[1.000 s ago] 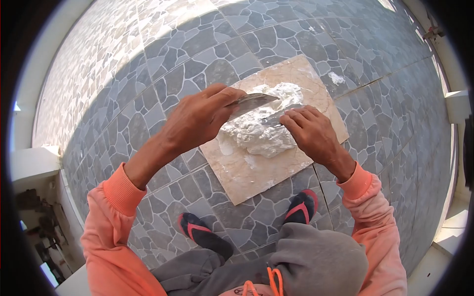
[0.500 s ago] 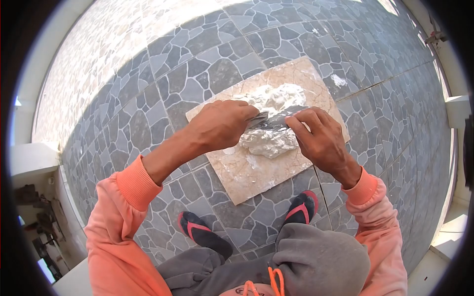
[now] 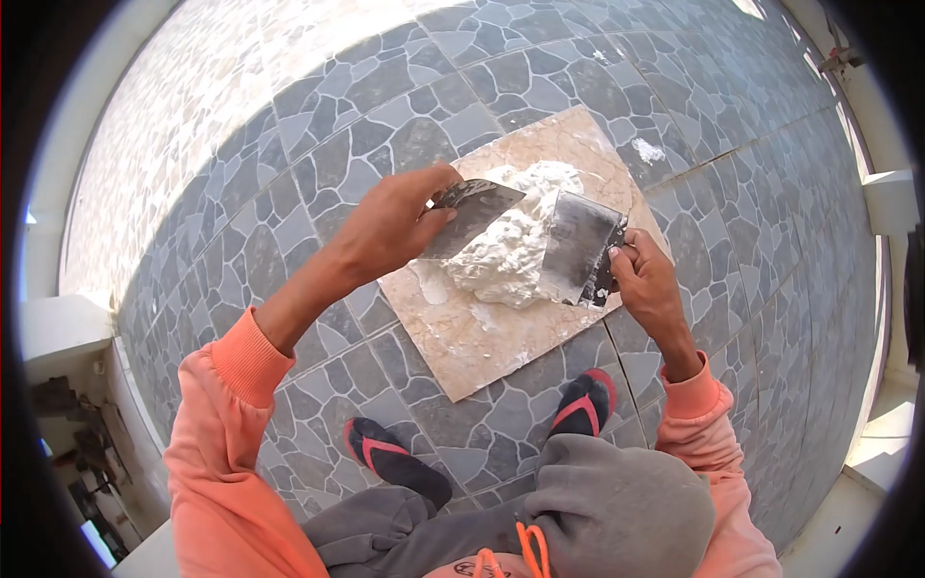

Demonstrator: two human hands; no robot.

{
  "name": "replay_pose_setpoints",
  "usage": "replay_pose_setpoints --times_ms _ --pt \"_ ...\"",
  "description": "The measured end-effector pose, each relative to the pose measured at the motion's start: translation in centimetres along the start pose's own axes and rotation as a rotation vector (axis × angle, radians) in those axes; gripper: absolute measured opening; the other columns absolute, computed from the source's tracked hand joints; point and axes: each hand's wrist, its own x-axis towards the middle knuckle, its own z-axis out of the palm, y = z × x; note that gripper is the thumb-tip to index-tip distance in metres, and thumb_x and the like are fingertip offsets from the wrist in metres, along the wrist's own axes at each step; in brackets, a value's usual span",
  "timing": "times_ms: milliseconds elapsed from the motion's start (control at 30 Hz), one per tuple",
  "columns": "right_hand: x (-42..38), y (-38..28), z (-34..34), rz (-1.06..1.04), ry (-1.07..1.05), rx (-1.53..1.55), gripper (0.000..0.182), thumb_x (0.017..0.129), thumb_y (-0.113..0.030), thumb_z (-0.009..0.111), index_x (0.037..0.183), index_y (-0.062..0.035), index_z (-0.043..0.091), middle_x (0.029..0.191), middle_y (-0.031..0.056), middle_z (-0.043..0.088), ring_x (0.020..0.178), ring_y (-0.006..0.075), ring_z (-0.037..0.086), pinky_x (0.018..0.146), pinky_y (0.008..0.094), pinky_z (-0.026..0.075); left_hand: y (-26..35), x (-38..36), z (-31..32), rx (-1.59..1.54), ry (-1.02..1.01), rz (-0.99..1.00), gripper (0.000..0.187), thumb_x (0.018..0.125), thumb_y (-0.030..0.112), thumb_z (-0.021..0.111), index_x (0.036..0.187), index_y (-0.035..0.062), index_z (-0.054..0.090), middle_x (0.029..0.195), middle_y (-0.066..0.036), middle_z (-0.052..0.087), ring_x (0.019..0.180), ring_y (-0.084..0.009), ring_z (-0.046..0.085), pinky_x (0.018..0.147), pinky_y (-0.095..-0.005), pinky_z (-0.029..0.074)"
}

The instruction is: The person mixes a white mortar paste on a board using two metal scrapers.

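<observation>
A heap of white, lumpy paste [image 3: 509,252] lies on a square beige marbled tile [image 3: 472,349]. My left hand [image 3: 400,220] is closed on the edge of a flat putty scraper [image 3: 477,220], whose dark, smeared blade slants over the left side of the heap. On the other side, my right hand [image 3: 647,284] pinches the edge of a second putty scraper [image 3: 580,246]. Its broad blade faces up and lies over the right part of the paste. Some paste is hidden behind both blades.
Grey stone-patterned paving [image 3: 424,144] surrounds the tile, with a white splash [image 3: 647,150] beyond its right corner. My feet in pink-strapped sandals [image 3: 586,405] stand close to the tile's near edge. Assorted items [image 3: 87,453] sit at the lower left.
The two scrapers were close together over the heap. Now they are apart, the left one moved left and the right one moved right and lower, with blades spread flat to view.
</observation>
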Motion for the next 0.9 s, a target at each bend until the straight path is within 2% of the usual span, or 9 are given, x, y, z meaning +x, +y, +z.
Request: replay_pose_setpoints --times_ms 67,167,267,367,467,500,600,700,900 --pt "-0.3 -0.8 -0.2 0.082 -0.021 0.178 0.021 0.098 -0.005 0.056 0.117 0.0047 0.056 0.077 0.0014 0.064 0.069 0.007 0.058 0.062 0.0248 0.05 -0.1 -0.1 0.0 0.071 -0.003 0.089 0.018 0.091 0.003 0.064 0.108 -0.0025 0.061 0.095 -0.015 0.069 0.081 -0.0268 0.069 0.07 -0.0365 0.055" --pt "-0.6 -1.2 -1.1 0.123 -0.088 0.249 0.024 0.097 -0.003 0.057 0.12 0.005 0.057 0.084 0.0029 0.066 0.074 0.007 0.061 0.067 0.0245 0.053 0.3 -0.6 -0.4 0.163 -0.024 0.149 0.015 0.089 0.0 0.066 0.103 0.0007 0.063 0.097 -0.012 0.068 0.085 -0.0276 0.069 0.072 -0.0359 0.056" --pt "-0.9 0.0 -1.6 0.007 -0.133 0.244 0.021 0.096 -0.002 0.059 0.116 0.004 0.061 0.088 0.0049 0.069 0.077 0.0079 0.063 0.066 0.0281 0.053 0.7 -1.1 -0.6 0.204 -0.084 0.17 0.016 0.086 -0.002 0.068 0.1 0.0039 0.064 0.1 -0.009 0.068 0.088 -0.0277 0.07 0.074 -0.0356 0.058" --pt "-2.3 -2.5 -1.6 -0.123 -0.097 -0.157 0.021 0.093 0.001 0.06 0.113 0.002 0.064 0.093 0.0097 0.072 0.076 0.0126 0.067 0.065 0.0304 0.053 0.8 -1.7 -0.7 0.266 -0.099 0.261 0.017 0.084 -0.004 0.069 0.096 0.0053 0.064 0.101 -0.008 0.068 0.092 -0.0263 0.07 0.075 -0.0351 0.06" --pt "-3.6 -5.0 -0.6 -0.412 -0.02 -0.312 0.024 0.089 0.004 0.06 0.112 0.0 0.066 0.092 0.0134 0.071 0.071 0.0204 0.068 0.064 0.0301 0.051 0.6 -1.8 -0.6 0.318 -0.094 0.373 0.017 0.082 -0.006 0.069 0.094 0.0055 0.063 0.102 -0.007 0.068 0.095 -0.0262 0.07 0.076 -0.0354 0.061" --pt "-3.8 -5.3 -0.5 -0.512 -0.022 -0.4 0.03 0.084 0.007 0.061 0.113 -0.0019 0.067 0.091 0.0135 0.071 0.072 0.026 0.067 0.065 0.0312 0.052 0.5 -1.8 -0.6 0.325 -0.095 0.396 0.018 0.082 -0.006 0.069 0.094 0.0055 0.063 0.102 -0.007 0.068 0.096 -0.0263 0.07 0.077 -0.0357 0.061" --pt "-4.2 -6.9 -0.3 -0.763 -0.067 -0.613 0.036 0.078 0.007 0.064 0.112 -0.0041 0.067 0.093 0.0099 0.071 0.079 0.0256 0.068 0.069 0.0347 0.053 0.4 -1.9 -0.6 0.33 -0.105 0.419 0.02 0.081 -0.008 0.068 0.094 0.006 0.063 0.102 -0.008 0.068 0.099 -0.0267 0.07 0.08 -0.0367 0.061" --pt "-4.5 -7.2 0.4 -0.837 -0.118 -0.718 0.041 0.073 0.006 0.066 0.112 -0.0061 0.067 0.098 0.0081 0.07 0.086 0.025 0.067 0.073 0.037 0.054 0.3 -2.1 -0.5 0.294 -0.079 0.438 0.022 0.079 -0.009 0.069 0.094 0.0062 0.063 0.101 -0.007 0.068 0.103 -0.0266 0.07 0.088 -0.0384 0.06" --pt "-1.1 -4.9 2.2 -0.873 -0.076 -0.759 0.041 0.074 0.006 0.063 0.112 -0.0078 0.065 0.095 0.0073 0.069 0.086 0.0252 0.066 0.072 0.037 0.053 2.2 -2.8 0.2 0.183 -0.019 0.557 0.03 0.074 -0.014 0.068 0.096 0.0068 0.065 0.101 -0.005 0.069 0.108 -0.0257 0.069 0.103 -0.0439 0.055"
